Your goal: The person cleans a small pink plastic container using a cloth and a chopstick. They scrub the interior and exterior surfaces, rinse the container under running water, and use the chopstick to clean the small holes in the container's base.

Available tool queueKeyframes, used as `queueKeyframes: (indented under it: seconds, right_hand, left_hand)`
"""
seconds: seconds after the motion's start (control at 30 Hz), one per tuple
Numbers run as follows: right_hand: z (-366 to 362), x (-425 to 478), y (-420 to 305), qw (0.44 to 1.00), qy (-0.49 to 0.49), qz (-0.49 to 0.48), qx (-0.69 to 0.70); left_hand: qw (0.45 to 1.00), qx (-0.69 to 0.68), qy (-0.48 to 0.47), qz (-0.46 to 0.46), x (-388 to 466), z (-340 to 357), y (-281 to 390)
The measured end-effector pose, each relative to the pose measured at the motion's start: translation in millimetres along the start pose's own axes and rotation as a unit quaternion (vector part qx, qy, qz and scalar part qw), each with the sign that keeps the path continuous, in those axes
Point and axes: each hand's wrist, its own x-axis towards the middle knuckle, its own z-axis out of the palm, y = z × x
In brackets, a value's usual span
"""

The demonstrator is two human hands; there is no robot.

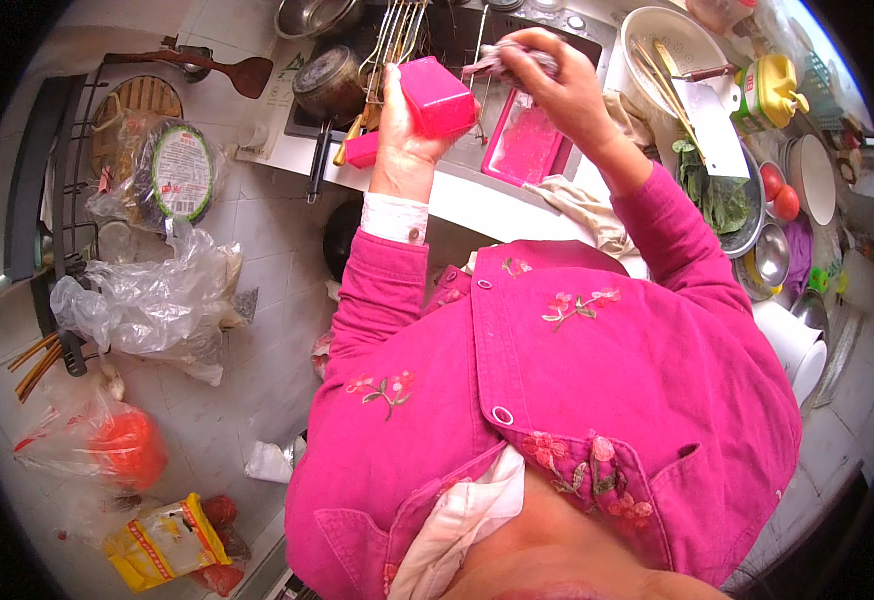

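My left hand (408,139) grips a bright pink plastic box (437,97), tilted above the front of the counter. Just beyond my left wrist, a smaller pink plastic piece (362,150) shows; whether it joins the box is unclear. A crumpled, wet-looking cloth (508,64) is pinched in my right hand (563,79), to the right of the box and apart from it. Below my right hand a pink rectangular tray (524,141) lies on the steel surface, with whitish, frothy-looking matter inside. A beige rag (575,199) hangs over the counter's front edge.
Behind the box are a wire rack (395,34) and a dark pot (329,84) with its handle jutting forward. To the right stand a white colander (669,45), a cleaver (714,131), a basin of leafy greens (744,217) and tomatoes (786,202). Plastic bags (159,300) hang at left.
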Motion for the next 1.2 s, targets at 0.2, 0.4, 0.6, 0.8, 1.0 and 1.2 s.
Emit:
queueKeyframes:
  seconds: [0.2, 0.4, 0.6, 0.8, 1.0, 1.2]
  right_hand:
    - [17.2, -34.5, -25.0, 0.977, -0.01, -0.161, -0.142]
    - [26.1, -16.3, -20.4, 0.92, 0.095, -0.265, -0.272]
    - [15.0, 25.7, 17.0, 0.928, 0.156, -0.066, -0.332]
    - [-28.4, 18.2, 41.2, 0.965, 0.086, 0.244, 0.047]
    - [-24.9, 3.6, 50.9, 0.923, 0.081, 0.285, 0.246]
    - [-36.9, -0.6, 53.4, 0.914, 0.092, 0.292, 0.266]
  left_hand:
    - [0.981, 0.17, 0.063, 0.068, -12.1, 49.2, -29.1]
    - [0.987, 0.127, 0.02, 0.094, -0.4, 34.3, -34.7]
    - [0.962, 0.106, 0.153, 0.201, 14.8, 32.2, -57.0]
    - [0.995, 0.019, 0.059, 0.081, 2.9, 39.4, -42.2]
    - [0.955, 0.152, 0.0, 0.254, -15.8, 39.9, -53.6]
    - [0.598, 0.576, -0.128, 0.542, -47.1, 48.9, -40.2]
